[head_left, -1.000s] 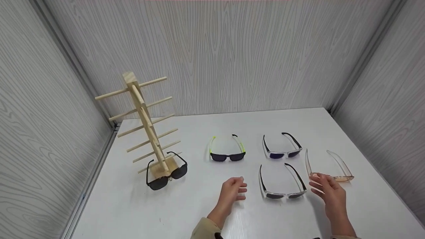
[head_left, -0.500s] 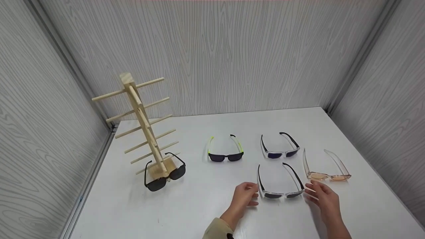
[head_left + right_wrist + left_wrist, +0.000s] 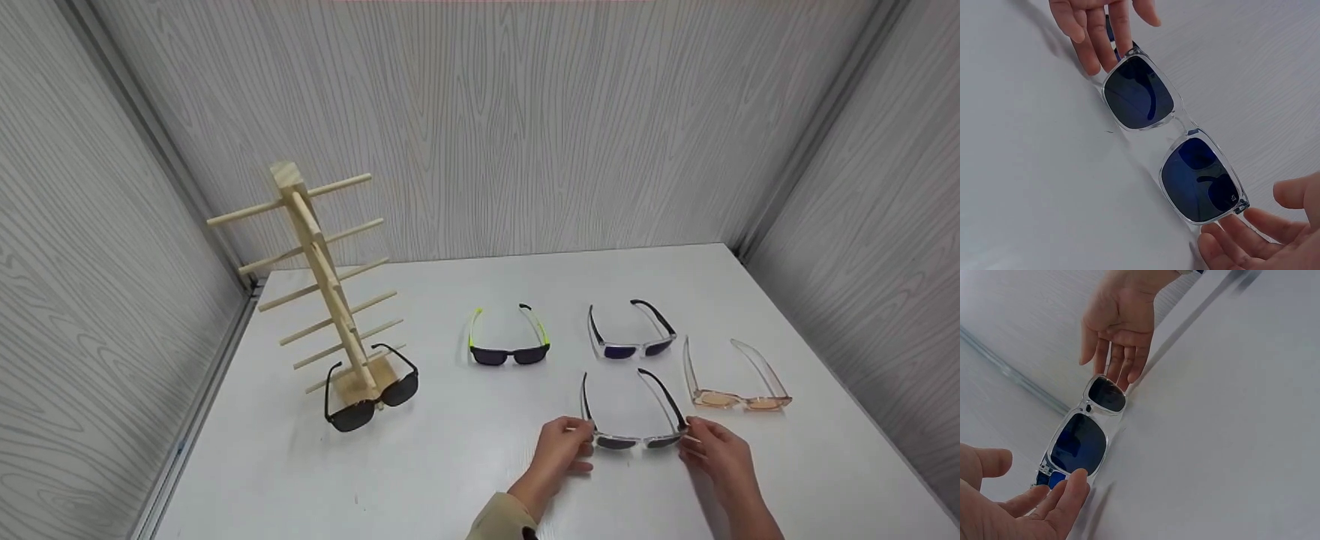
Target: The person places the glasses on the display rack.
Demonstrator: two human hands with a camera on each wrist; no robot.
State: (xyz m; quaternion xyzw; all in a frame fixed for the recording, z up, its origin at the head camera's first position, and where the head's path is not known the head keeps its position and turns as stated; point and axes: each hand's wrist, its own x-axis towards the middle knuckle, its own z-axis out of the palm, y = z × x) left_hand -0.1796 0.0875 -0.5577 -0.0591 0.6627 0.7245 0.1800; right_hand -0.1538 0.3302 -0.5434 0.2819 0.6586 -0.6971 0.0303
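Down at the near side of the table (image 3: pixel 450 472), a pair of clear-framed glasses (image 3: pixel 640 441) is flanked by two hands. Its dark legs are spread and pointed away from the person, and its dark lenses are turned towards the near edge. The left corner is met by the fingertips of the left hand (image 3: pixel 559 454), the right corner by those of the right hand (image 3: pixel 724 456). In both wrist views the thumbs are held well apart from the fingers, which are stretched out rather than clamped; nothing is gripped by either hand.

Just beyond the right hand, peach-tinted glasses (image 3: pixel 718 400) are seen with legs unfolded. Farther back, blue-lensed glasses (image 3: pixel 619 351) are laid behind the clear pair, and to their left black-and-yellow glasses (image 3: pixel 511 354) are set down, also unfolded. Over on the left, a wooden rack (image 3: pixel 328 279) is stood on the table, with black sunglasses (image 3: pixel 354 416) hung at its lowest level. The left forearm is covered by a beige sleeve (image 3: pixel 501 519).
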